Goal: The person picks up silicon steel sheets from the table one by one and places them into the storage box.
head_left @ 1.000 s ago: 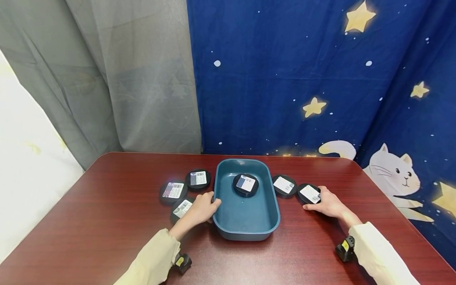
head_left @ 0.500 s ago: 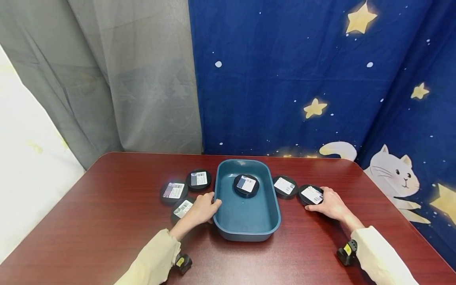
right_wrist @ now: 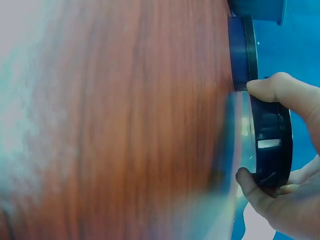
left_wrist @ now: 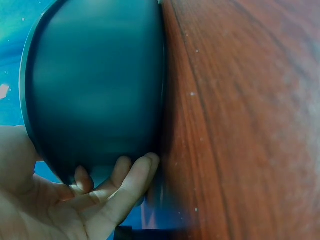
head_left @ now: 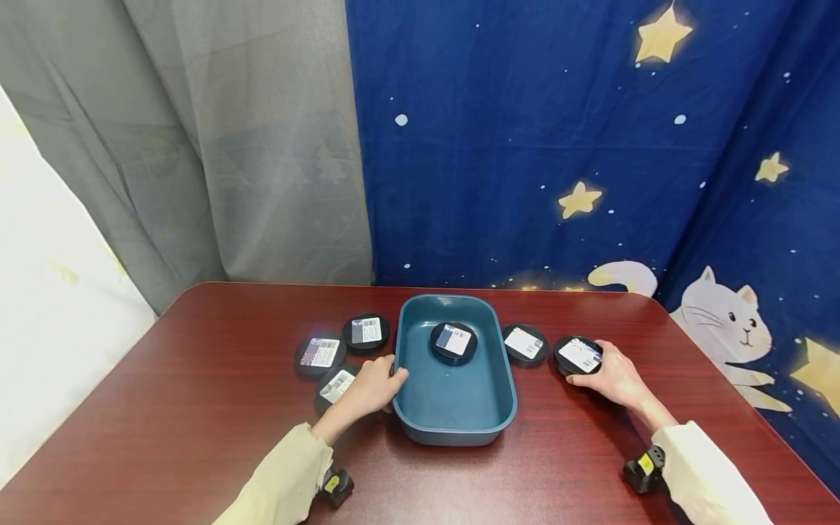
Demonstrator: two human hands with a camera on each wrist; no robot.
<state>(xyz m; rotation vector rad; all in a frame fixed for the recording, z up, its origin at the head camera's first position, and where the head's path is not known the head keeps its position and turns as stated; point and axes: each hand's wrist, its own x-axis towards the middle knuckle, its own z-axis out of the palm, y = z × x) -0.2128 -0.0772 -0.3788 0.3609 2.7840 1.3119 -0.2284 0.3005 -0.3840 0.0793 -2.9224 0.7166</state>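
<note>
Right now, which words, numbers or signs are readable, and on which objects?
No text is readable.
Three black discs left of the blue bin: labels too small to read.
Disc inside the bin: label too small.
Disc just right of the bin: label too small.
Disc in the right hand: label too small.
Black wrist devices: yellow patches, nothing legible.

Six black discs (head_left: 525, 345), one blue bin (head_left: 453, 405), one table (head_left: 170, 408).

A grey curtain (head_left: 282, 146) hung beside a deep blue curtain (head_left: 472, 168) — printed with yellow stars (head_left: 663, 34) and, at right, a white cat (head_left: 728, 321). The reddish-brown table (head_left: 177, 415), its far corners rounded, stood before them — a bright white surface (head_left: 59, 292) showed at far left.
</note>
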